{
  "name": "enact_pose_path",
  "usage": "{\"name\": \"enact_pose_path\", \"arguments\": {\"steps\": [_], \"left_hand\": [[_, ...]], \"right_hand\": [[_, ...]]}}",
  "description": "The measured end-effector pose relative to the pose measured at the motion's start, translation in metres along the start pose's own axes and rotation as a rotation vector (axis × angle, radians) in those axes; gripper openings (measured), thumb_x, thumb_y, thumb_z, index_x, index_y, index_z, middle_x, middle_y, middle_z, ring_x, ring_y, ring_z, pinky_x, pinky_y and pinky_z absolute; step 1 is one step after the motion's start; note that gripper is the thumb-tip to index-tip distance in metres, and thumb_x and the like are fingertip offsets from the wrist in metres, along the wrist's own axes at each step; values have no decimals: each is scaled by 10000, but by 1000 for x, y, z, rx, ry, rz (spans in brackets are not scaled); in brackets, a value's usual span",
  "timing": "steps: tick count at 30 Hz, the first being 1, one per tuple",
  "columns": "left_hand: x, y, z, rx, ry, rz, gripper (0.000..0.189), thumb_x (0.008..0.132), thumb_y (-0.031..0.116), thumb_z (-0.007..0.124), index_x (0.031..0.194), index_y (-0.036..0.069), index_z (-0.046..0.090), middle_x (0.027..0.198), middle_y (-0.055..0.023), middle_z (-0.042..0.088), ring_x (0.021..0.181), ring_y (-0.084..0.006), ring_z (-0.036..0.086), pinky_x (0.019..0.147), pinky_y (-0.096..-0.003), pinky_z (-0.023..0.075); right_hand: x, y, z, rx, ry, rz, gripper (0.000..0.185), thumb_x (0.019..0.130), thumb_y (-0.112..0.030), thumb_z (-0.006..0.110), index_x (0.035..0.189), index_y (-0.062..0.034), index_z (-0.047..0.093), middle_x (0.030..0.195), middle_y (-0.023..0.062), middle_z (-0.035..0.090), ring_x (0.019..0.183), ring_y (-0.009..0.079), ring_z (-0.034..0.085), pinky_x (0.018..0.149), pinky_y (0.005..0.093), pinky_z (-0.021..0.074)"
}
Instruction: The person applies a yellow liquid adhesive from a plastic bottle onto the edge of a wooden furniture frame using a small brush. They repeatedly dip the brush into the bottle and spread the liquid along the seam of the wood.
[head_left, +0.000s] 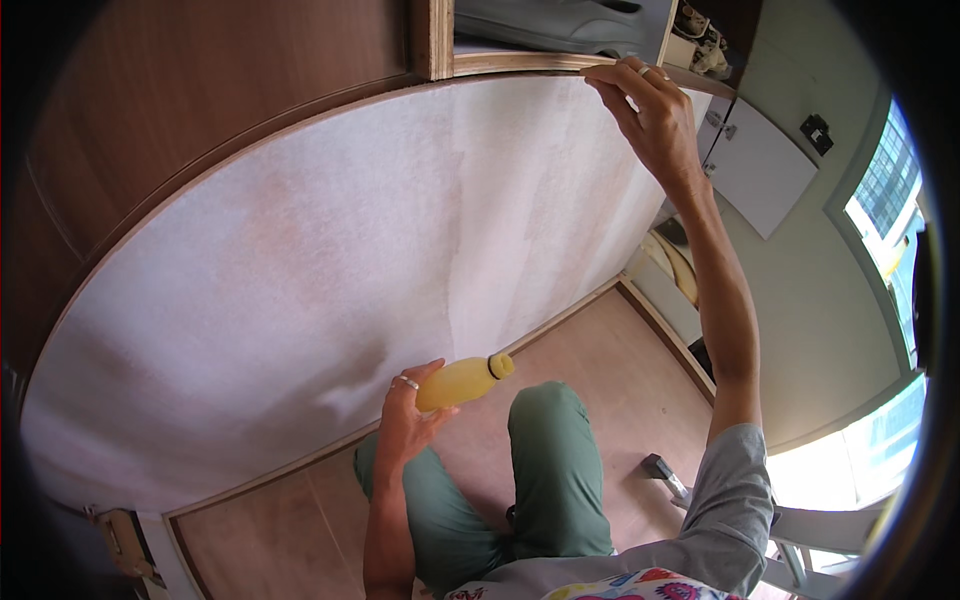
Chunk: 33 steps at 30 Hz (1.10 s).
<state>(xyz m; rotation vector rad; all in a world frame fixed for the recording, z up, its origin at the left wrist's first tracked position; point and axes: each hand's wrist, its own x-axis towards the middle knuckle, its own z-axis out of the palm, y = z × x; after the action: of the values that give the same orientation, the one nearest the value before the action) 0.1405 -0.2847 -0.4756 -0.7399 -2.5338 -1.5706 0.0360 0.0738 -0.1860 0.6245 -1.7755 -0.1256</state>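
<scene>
My left hand (411, 420) holds a translucent yellow plastic bottle (459, 384) with a dark ring at its neck. The bottle lies tilted, its uncapped mouth towards the right, above my knees. Higher up, my right hand (652, 105) is raised to the top edge of a large whitish panel (360, 225). Its thumb and fingertips come close together at that edge. Whether they pinch the edge or something small cannot be made out. The panel's surface is uneven, with pinkish patches and streaks.
Brown wood panelling (247, 60) borders the white panel above. A shelf holds a grey moulded object (555, 30). At right are a small white hinged door (761, 165), a greenish wall (817, 315) and bright windows (885, 180). A metal leg with a black foot (658, 466) stands on the wooden floor (637, 360).
</scene>
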Motion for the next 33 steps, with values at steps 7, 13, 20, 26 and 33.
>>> {"name": "enact_pose_path", "arguments": {"steps": [7,13,20,26,33], "left_hand": [[0,2,-2,-10,6,11,702,721,62,887,1377,51,637,1282,-150,691,1185,-343,627,1024,-439,500],[1,-1,2,-1,-6,-16,701,724,65,887,1379,55,635,1294,-149,680,1187,-339,628,1030,-431,504],[0,-2,2,27,-30,-82,727,742,66,890,1407,27,599,1303,-144,658,1195,-276,652,1036,-394,516],[-2,8,4,-25,-26,-108,714,762,42,876,1418,30,594,1315,-154,640,1215,-286,633,1036,-408,517],[-4,18,16,-103,69,-159,707,790,56,879,1431,29,583,1312,-133,637,1225,-262,623,1039,-413,515]], "right_hand": [[-5,-9,19,74,-14,16,97,912,-126,780,1002,-91,767,806,18,704,698,182,662,650,347,567],[-12,-5,-5,15,79,39,119,894,-106,789,1011,-86,775,829,25,725,725,193,684,664,355,581],[-18,-38,-16,234,81,144,128,866,-58,796,987,-85,761,816,36,719,721,201,676,748,373,558],[-109,-104,-26,730,30,754,93,972,-37,706,1055,-9,738,902,90,760,776,167,713,682,320,567],[-252,-182,-11,1249,59,1469,188,1047,-133,643,1146,27,658,848,74,714,761,126,674,710,277,540]]}}
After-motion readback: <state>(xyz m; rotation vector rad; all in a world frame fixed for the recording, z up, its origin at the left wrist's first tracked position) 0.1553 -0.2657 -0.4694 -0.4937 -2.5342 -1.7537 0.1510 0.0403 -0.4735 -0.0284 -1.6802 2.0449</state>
